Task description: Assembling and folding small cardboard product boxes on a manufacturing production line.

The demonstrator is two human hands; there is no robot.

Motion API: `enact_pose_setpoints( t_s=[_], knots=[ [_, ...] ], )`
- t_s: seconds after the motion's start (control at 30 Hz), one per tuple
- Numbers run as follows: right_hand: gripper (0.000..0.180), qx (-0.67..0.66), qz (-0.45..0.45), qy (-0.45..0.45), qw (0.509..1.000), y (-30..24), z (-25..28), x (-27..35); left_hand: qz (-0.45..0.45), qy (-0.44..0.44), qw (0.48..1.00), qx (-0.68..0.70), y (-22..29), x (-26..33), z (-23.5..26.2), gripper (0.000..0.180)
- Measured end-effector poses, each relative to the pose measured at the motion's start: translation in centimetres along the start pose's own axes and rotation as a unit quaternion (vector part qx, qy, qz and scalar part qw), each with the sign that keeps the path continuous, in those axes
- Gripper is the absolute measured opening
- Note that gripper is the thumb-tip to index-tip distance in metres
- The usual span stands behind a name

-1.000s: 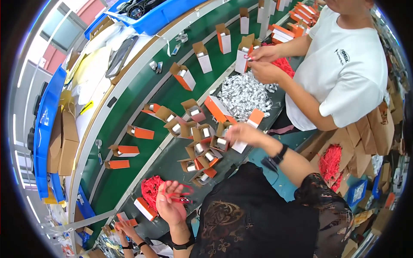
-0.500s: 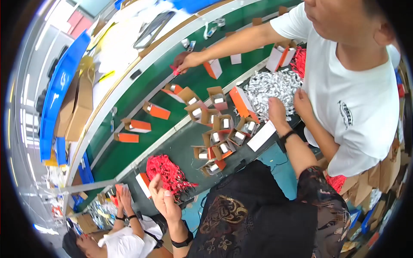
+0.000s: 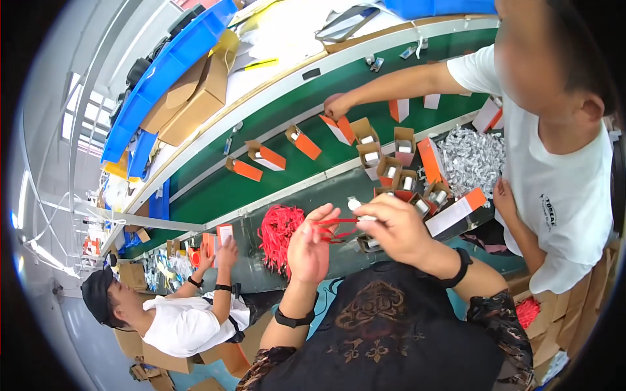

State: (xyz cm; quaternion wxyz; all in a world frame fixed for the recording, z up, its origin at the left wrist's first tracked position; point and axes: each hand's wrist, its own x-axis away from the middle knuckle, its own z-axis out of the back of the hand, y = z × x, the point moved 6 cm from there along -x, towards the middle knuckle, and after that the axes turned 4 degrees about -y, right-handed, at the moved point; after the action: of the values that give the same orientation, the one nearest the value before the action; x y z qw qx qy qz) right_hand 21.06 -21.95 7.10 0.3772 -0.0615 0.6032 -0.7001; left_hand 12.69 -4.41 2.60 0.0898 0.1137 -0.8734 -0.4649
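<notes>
My left hand [image 3: 310, 246] and my right hand [image 3: 395, 225] are raised together in front of my chest, both pinching a thin red cord loop [image 3: 334, 226]. A small white cylinder [image 3: 357, 206] shows at my right fingertips. Just left of my hands lies a heap of red cord loops [image 3: 279, 229] on the dark work shelf [image 3: 313, 192]. Beyond my right hand stand several open orange-and-white boxes [image 3: 399, 174] with small bottles inside.
A green conveyor belt [image 3: 274, 140] carries more orange boxes [image 3: 264, 156]. On the right, a person in a white shirt [image 3: 561, 176] reaches a hand [image 3: 336, 105] to a box on the belt, beside a pile of silver packets [image 3: 471, 159]. Another seated person [image 3: 173, 319] works at lower left. Cardboard cartons [image 3: 195, 98] and blue trays [image 3: 166, 72] lie beyond the belt.
My right hand has come back from the boxes to meet my left hand, and both now hold one red loop. The person on the right has reached out across the belt.
</notes>
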Motion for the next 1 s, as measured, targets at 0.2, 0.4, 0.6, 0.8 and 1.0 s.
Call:
enact_pose_setpoints(
  t_s=[0.2, 0.4, 0.6, 0.8, 1.0],
  knots=[
    [0.023, 0.149, 0.098, -0.086, 0.98, -1.7, -4.4, -2.0, -0.102, -0.106, 0.906, -0.397, 2.4, 1.0, -1.6, 0.031],
    [0.014, 0.113, 0.074, -0.105, 0.985, -1.0, -5.4, -2.3, -0.103, -0.085, 0.869, -0.477, 3.0, 1.2, -0.3, 0.026],
    [0.009, -0.114, -0.11, -0.077, 0.984, 0.0, -5.4, -2.3, -0.044, -0.086, 0.994, -0.055, -2.8, 1.3, 3.1, 0.053],
    [0.007, -0.163, -0.1, -0.07, 0.979, -0.7, -4.6, -2.6, 0.009, -0.19, 0.977, -0.096, -4.3, 3.3, 1.2, 0.052],
    [0.01, -0.468, -0.249, -0.242, 0.813, -1.3, -5.2, -1.7, 0.05, -0.291, 0.951, -0.09, -3.6, 3.7, 1.2, 0.042]
  ],
)
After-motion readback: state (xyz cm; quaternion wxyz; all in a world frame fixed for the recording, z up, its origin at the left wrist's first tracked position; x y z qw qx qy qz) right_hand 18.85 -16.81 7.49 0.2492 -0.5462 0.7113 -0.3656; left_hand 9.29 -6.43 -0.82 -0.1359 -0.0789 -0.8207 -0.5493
